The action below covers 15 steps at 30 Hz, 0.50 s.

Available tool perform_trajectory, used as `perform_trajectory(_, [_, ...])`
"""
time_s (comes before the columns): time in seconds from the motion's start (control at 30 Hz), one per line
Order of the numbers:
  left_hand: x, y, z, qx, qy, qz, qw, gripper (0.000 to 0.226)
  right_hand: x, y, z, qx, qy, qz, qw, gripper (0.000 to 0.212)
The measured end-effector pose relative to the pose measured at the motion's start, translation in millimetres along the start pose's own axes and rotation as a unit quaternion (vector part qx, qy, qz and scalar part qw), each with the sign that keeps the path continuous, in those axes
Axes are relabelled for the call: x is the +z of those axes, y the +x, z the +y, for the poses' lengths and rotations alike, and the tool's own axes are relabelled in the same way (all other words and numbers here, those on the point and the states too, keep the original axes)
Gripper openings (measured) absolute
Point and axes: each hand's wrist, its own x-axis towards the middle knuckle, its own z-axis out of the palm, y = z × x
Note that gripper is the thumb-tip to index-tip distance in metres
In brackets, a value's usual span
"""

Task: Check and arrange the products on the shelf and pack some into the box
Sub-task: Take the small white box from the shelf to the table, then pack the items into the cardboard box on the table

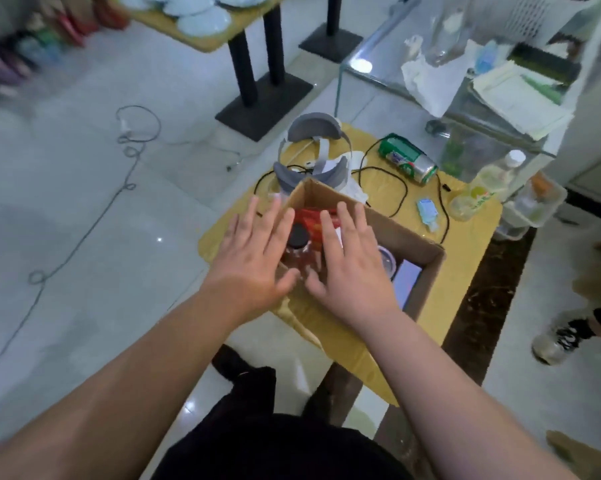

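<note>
Left hand (pixel 254 251) and right hand (pixel 351 268) are held flat over the open box (pixel 427 282) on the table (pixel 465 244), fingers (pixel 278 223) straight and spread, gripping nothing. Inside the box: black-lidded jar (pixel 298 237), red packet (pixel 311 221). Green can (pixel 406 162) lies beyond the box; labels illegible.

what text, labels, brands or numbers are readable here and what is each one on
No text reads clearly; the picture is blurred.
Green metal can, lying on its side: white and red label print, too blurred to read.
Clear plastic bottle: green label, unreadable.
Red packet in the brown cardboard box: print blurred.
White paper stack: lines too small.
Small blue sachet: unreadable.
</note>
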Motion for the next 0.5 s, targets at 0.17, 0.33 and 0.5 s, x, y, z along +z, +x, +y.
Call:
perform_trajectory(0.17, [-21.8, -72.1, -46.2, -0.119, 0.038, 0.056, 0.991, 0.085, 12.4, 20.8, -80.5, -0.150, 0.018, -0.002, 0.988, 0.089])
perform_trajectory(0.33, [-35.6, -164.8, -104.1, -0.244, 0.071, 0.103, 0.962, 0.079, 29.8, 34.9, -189.1, -0.285, 0.043, -0.020, 0.957, 0.086])
perform_trajectory(0.5, [-52.3, -274.6, -164.7, -0.395, 0.063, 0.091, 0.912, 0.083, 54.9, 31.9, -321.4, -0.405, 0.079, -0.036, 0.910, 0.088])
